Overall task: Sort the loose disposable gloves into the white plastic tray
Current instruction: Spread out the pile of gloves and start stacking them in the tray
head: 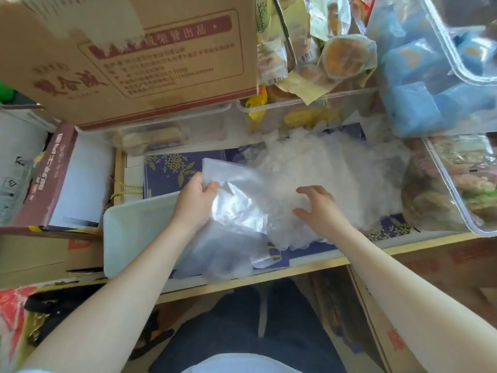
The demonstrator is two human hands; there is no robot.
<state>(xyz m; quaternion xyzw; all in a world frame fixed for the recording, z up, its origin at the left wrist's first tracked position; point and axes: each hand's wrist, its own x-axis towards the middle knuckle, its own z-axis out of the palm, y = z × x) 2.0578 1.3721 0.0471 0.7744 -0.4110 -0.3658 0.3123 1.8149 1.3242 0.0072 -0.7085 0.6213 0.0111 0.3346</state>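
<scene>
Pale wood-edged table (309, 267); directly on it, white plastic tray (126, 232) under left hand, heap of clear gloves (322, 168) under right.

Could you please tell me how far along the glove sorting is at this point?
Early to midway, as far as I can tell. Done: some clear gloves already lie in the white plastic tray. In hand: the left hand pinches another glove above the tray, while the right hand rests with spread fingers on the loose pile. Left: that large pile on the table remains unsorted.
</scene>
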